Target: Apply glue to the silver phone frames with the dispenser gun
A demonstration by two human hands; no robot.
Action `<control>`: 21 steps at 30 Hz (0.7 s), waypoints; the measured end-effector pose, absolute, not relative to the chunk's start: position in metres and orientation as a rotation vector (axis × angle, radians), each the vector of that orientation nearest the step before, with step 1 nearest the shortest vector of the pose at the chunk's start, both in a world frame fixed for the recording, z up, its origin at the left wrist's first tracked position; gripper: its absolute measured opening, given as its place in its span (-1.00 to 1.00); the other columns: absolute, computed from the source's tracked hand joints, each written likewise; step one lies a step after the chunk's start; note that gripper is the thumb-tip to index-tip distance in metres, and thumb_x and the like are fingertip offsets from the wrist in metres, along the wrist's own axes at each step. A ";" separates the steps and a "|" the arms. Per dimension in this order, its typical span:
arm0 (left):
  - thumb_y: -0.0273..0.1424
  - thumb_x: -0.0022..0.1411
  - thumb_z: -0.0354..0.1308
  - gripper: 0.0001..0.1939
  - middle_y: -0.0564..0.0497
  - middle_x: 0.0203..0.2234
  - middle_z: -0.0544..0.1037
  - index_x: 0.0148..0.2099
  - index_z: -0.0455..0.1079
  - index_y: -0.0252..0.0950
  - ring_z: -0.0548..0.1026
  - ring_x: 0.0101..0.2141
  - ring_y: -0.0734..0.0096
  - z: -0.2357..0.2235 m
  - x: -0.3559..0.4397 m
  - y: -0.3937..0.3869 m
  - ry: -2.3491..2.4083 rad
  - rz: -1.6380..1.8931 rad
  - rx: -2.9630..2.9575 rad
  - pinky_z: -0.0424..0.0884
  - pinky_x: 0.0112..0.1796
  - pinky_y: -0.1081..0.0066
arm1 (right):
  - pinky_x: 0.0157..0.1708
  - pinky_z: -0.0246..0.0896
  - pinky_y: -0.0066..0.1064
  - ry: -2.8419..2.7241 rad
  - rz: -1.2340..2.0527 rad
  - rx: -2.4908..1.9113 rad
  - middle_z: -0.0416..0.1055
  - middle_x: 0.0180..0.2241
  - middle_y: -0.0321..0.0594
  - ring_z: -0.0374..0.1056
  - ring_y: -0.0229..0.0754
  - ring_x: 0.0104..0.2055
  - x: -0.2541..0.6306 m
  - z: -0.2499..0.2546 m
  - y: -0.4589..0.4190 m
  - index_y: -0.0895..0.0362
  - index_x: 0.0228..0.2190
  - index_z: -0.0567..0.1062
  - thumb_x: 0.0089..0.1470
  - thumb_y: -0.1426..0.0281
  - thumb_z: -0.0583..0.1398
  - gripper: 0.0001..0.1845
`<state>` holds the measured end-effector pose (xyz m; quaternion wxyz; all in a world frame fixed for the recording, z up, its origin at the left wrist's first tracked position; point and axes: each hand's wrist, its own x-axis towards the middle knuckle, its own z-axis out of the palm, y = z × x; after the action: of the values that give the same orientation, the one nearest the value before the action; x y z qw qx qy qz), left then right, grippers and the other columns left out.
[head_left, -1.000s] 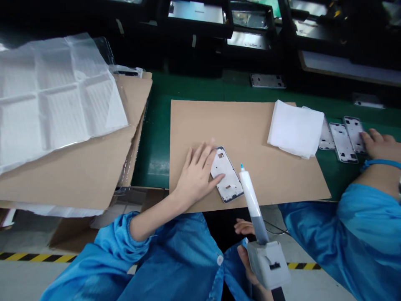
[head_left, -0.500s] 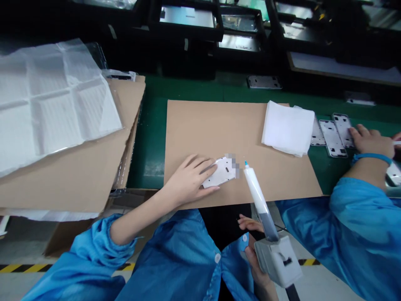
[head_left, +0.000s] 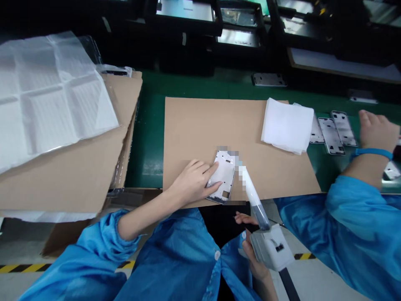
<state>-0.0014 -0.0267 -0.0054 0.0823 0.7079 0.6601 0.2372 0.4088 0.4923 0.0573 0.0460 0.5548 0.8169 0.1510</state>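
A phone frame (head_left: pixel 223 171), a pale plate with small holes and cut-outs, lies at a slant on the brown cardboard sheet (head_left: pixel 194 125). My left hand (head_left: pixel 197 179) holds it from its left side, with fingertips and thumb resting on its face. My right hand (head_left: pixel 258 261) grips a grey glue gun (head_left: pixel 272 246) below the table edge, partly hidden behind it. From the gun a white glue tube (head_left: pixel 251 186) points up and left. Its tip is beside the frame's upper right edge; pixelation there hides whether they touch.
White cloths (head_left: pixel 288 125) lie on the cardboard's right side. Several metal phone frames (head_left: pixel 331 136) rest on the green table beside a co-worker's hand (head_left: pixel 380 131). More cardboard (head_left: pixel 62 179) under a plastic-wrapped white sheet (head_left: pixel 56 96) fills the left. Dark trays (head_left: pixel 184 19) stand behind.
The phone frame has turned more upright under my left hand. The glue gun has shifted slightly up and left, bringing its tip to the frame. The co-worker's hand has lifted off the frames.
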 end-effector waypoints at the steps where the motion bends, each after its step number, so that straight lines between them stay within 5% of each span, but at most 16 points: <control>1: -0.07 0.69 0.16 -0.45 -0.12 -0.23 0.73 0.43 0.55 -0.36 0.67 -0.13 0.07 -0.006 -0.003 -0.028 1.930 0.768 2.088 0.48 0.25 -0.05 | 0.31 0.23 0.16 2.520 0.482 1.647 0.18 0.58 0.16 0.17 0.18 0.54 0.407 0.059 0.492 0.27 0.67 0.16 0.58 0.20 -0.39 -0.10; 4: -0.12 0.65 0.25 -0.58 0.10 -0.43 0.68 0.35 0.63 -0.20 0.66 -0.28 0.22 -0.007 -0.006 -0.030 1.878 0.880 2.021 0.31 0.45 -0.12 | 0.33 0.28 0.00 2.528 0.468 1.472 0.13 0.61 0.10 0.16 0.08 0.56 0.407 0.061 0.498 0.24 0.70 0.05 0.57 0.35 -0.09 -0.20; 8: -0.04 0.66 0.26 -0.58 0.06 -0.39 0.74 0.29 0.67 -0.18 0.65 -0.28 0.20 -0.006 -0.002 -0.031 1.974 0.859 2.089 0.31 0.45 -0.13 | 0.51 0.22 -0.07 2.408 0.455 1.330 -0.14 0.69 0.12 -0.01 0.05 0.66 0.417 0.063 0.512 0.34 0.71 -0.09 0.42 0.50 0.15 0.00; 12: -0.02 0.69 0.23 -0.52 -0.02 -0.30 0.78 0.30 0.67 -0.26 0.66 -0.23 0.15 -0.007 0.002 -0.031 2.049 0.852 2.208 0.39 0.39 -0.09 | 0.59 0.21 -0.03 2.335 0.429 1.280 -0.31 0.71 -0.02 -0.10 0.04 0.70 0.424 0.066 0.518 0.37 0.71 -0.09 0.42 0.54 0.04 -0.04; 17: -0.04 0.70 0.23 -0.54 -0.02 -0.31 0.78 0.25 0.67 -0.33 0.65 -0.26 0.18 -0.009 0.003 -0.031 2.092 0.917 2.328 0.44 0.35 -0.02 | 0.44 0.40 0.31 2.284 0.337 1.446 -0.23 0.71 -0.17 0.01 0.17 0.65 0.432 0.059 0.518 0.23 0.70 0.09 0.55 0.28 -0.36 -0.11; 21: -0.05 0.69 0.26 -0.56 -0.01 -0.32 0.77 0.24 0.67 -0.31 0.65 -0.26 0.17 -0.011 0.004 -0.031 2.091 0.951 2.329 0.46 0.32 -0.01 | 0.39 0.45 0.35 2.253 0.347 1.507 -0.12 0.69 -0.05 0.16 0.21 0.59 0.449 0.044 0.536 0.13 0.70 0.14 0.49 0.28 -0.30 -0.10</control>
<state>0.0036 -0.0307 -0.0109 -0.0648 0.7106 0.6378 0.2900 0.4486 0.5359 0.0443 0.2032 0.5400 0.8072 0.1243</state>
